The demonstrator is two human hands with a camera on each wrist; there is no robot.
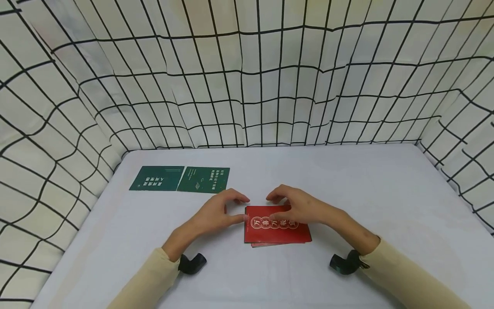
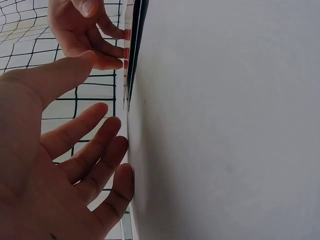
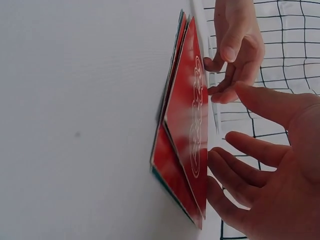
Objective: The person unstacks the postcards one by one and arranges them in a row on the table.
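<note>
Keep your right hand (image 1: 299, 208) fingers flat and relaxed on the top red card (image 1: 275, 224); your left hand (image 1: 218, 213) touches its left edge, unclenched. Square the stack on the table (image 1: 366, 193), near the green cards (image 1: 179, 178).

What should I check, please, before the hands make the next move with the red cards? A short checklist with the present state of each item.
1. Right hand is on the red card pile: ok, its fingers rest on the top card.
2. Left hand is at the pile: ok, its fingertips are at the left edge.
3. A firm grip on one card only: cannot tell, the fingers look fairly straight, not pinching.
4. Pile is squared: not ok, the cards are fanned and lower ones stick out.
5. The two green cards are out of the way: ok, they lie apart, further back on the left.
6. White table beside the pile is free: ok.
</note>
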